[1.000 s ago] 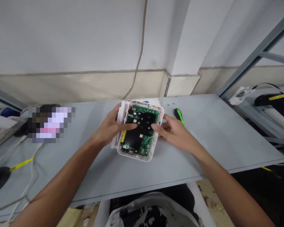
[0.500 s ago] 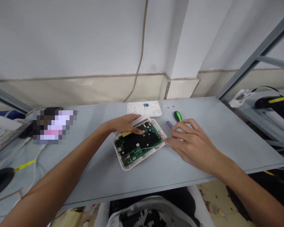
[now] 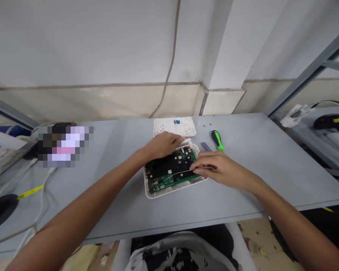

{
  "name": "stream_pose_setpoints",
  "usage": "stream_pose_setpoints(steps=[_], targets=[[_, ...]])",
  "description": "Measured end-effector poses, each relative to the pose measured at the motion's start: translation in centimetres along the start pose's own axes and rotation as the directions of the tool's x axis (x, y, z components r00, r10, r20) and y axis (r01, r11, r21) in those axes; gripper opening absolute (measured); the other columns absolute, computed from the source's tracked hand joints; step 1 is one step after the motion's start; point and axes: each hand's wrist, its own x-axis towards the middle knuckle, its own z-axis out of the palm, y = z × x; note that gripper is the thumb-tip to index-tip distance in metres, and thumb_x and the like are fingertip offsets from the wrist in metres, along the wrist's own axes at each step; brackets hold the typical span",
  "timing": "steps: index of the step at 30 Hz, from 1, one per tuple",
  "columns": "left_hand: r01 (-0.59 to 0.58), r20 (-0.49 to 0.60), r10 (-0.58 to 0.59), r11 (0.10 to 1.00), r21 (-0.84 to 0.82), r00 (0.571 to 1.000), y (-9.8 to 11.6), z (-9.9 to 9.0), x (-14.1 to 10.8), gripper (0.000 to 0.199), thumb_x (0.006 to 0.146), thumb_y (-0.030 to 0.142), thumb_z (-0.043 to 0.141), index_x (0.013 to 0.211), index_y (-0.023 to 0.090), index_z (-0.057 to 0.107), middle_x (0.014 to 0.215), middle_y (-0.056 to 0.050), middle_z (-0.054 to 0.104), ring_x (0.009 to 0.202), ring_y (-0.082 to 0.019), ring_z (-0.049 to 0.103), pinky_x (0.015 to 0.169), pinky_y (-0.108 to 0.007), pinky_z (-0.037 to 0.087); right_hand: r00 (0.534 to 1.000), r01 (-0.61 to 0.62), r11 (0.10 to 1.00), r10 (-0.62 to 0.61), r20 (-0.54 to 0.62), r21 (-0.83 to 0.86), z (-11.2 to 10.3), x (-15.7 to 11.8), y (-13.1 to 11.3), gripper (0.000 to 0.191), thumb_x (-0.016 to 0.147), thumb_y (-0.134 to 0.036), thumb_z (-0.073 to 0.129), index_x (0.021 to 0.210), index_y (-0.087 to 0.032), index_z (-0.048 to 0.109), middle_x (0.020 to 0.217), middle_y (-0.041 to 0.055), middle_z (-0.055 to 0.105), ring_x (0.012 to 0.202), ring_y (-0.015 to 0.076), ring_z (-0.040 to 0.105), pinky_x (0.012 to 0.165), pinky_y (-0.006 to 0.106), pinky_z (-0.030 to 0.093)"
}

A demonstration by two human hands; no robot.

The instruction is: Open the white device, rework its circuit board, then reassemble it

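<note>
With the left hand (image 3: 162, 146) lying open over the circuit board (image 3: 164, 183), steadying its white plastic casing (image 3: 158, 195) on the bench (image 3: 243, 188), and the right hand (image 3: 223, 169) curled at a thin white wire (image 3: 180, 173), grip unclear.

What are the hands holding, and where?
Circuit board in white casing: left hand on its far edge, right hand on its right end; a true grip cannot be told.

Electronics repair workshop, grey workbench (image 3: 271, 169), green-handled screwdriver (image 3: 217, 140), exposed circuit board (image 3: 169, 183), steel shelving frame (image 3: 307, 75)

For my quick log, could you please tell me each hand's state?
Left hand: open, resting on the circuit board.
Right hand: at the white wire, grip unclear.
</note>
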Motion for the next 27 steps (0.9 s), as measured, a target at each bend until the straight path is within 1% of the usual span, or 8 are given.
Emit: stream_pose_setpoints(steps=[6, 10, 12, 15, 18, 22, 24, 27], targets=[[-0.115, -0.042, 0.117, 0.992, 0.059, 0.992, 0.2, 1.1, 1.4, 0.042, 0.107, 0.037, 0.046, 0.08, 0.018, 0.07, 0.085, -0.008, 0.069, 0.078, -0.021, 0.06, 0.076, -0.035, 0.042, 0.999, -0.037, 0.999, 0.037, -0.003, 0.012, 0.1, -0.6, 1.0, 0.018, 0.104, -0.033, 0.063, 0.112, -0.026, 0.078, 0.093, 0.0007, 0.072, 0.072, 0.0118, 0.062, 0.062, 0.026, 0.049], [-0.204, -0.153, 0.198, 0.979, -0.021, 0.968, -0.5, 0.7, 1.1, 0.028, 0.102, 0.032, 0.055, 0.099, 0.022, 0.081, 0.105, -0.011, 0.072, 0.096, -0.026, 0.066, 0.087, -0.039, 0.049, 0.999, -0.011, 0.99, 0.007, -0.032, -0.141, -0.7, -1.1, 1.0, 0.016, 0.102, -0.028, 0.065, 0.113, -0.026, 0.077, 0.101, 0.0033, 0.069, 0.079, 0.0142, 0.063, 0.07, 0.029, 0.053], [-0.214, -0.156, 0.202, 0.975, -0.062, 0.967, -1.1, -0.1, 0.3, 0.025, 0.1, 0.032, 0.059, 0.102, 0.025, 0.083, 0.104, -0.01, 0.075, 0.099, -0.027, 0.068, 0.09, -0.041, 0.05, 0.999, -0.009, 0.974, -0.003, -0.053, -0.226, -1.1, -1.4, 0.8, 0.019, 0.103, -0.023, 0.061, 0.115, -0.026, 0.076, 0.107, 0.0053, 0.068, 0.088, 0.016, 0.066, 0.078, 0.031, 0.056], [-0.15, -0.076, 0.141, 0.98, -0.132, 0.987, -2.3, -1.4, -1.1, 0.023, 0.098, 0.037, 0.063, 0.102, 0.029, 0.085, 0.099, -0.006, 0.08, 0.089, -0.024, 0.071, 0.085, -0.037, 0.051, 0.997, 0.003, 0.948, -0.028, -0.073, -0.32, -1.4, -1.6, 0.3, 0.023, 0.105, -0.019, 0.054, 0.113, -0.023, 0.075, 0.108, 0.0069, 0.069, 0.094, 0.0188, 0.069, 0.083, 0.035, 0.057], [-0.011, -0.064, -0.001, 0.982, -0.186, 0.998, -3.1, -1.9, -2.2, 0.023, 0.093, 0.044, 0.07, 0.101, 0.031, 0.086, 0.094, -0.004, 0.082, 0.083, -0.023, 0.072, 0.08, -0.035, 0.053, 0.993, 0.027, 0.926, -0.069, -0.098, -0.377, -0.9, -1.4, -0.1, 0.029, 0.106, -0.021, 0.051, 0.122, -0.023, 0.075, 0.117, 0.009, 0.071, 0.093, 0.0199, 0.071, 0.082, 0.038, 0.06], [0.088, -0.031, -0.1, 0.958, -0.273, 0.994, -3.2, -1.3, -2.6, 0.022, 0.091, 0.044, 0.072, 0.103, 0.031, 0.086, 0.102, -0.002, 0.084, 0.091, -0.025, 0.076, 0.08, -0.035, 0.057, 0.984, 0.097, 0.895, -0.152, -0.092, -0.436, 0.7, -0.2, -0.3, 0.036, 0.105, -0.018, 0.052, 0.134, -0.026, 0.073, 0.144, 0.0119, 0.064, 0.115, 0.0245, 0.071, 0.093, 0.045, 0.064], [0.096, -0.048, -0.115, 0.951, -0.293, 0.992, -3.0, -0.8, -2.4, 0.019, 0.09, 0.04, 0.073, 0.099, 0.03, 0.087, 0.1, -0.002, 0.084, 0.091, -0.026, 0.077, 0.079, -0.036, 0.058, 0.979, 0.139, 0.875, -0.193, -0.071, -0.464, 1.4, 0.4, -0.3, 0.034, 0.104, -0.018, 0.055, 0.131, -0.024, 0.075, 0.145, 0.0139, 0.065, 0.128, 0.0288, 0.065, 0.101, 0.052, 0.062], [0.127, -0.109, -0.17, 0.94, -0.317, 0.979, -2.6, -0.3, -2.1, 0.015, 0.087, 0.034, 0.076, 0.094, 0.029, 0.087, 0.096, -0.002, 0.085, 0.088, -0.026, 0.077, 0.079, -0.038, 0.059, 0.973, 0.18, 0.857, -0.228, -0.043, -0.482, 1.8, 0.8, -0.1, 0.029, 0.104, -0.018, 0.056, 0.123, -0.018, 0.079, 0.135, 0.0167, 0.069, 0.128, 0.0301, 0.065, 0.107, 0.055, 0.059]])
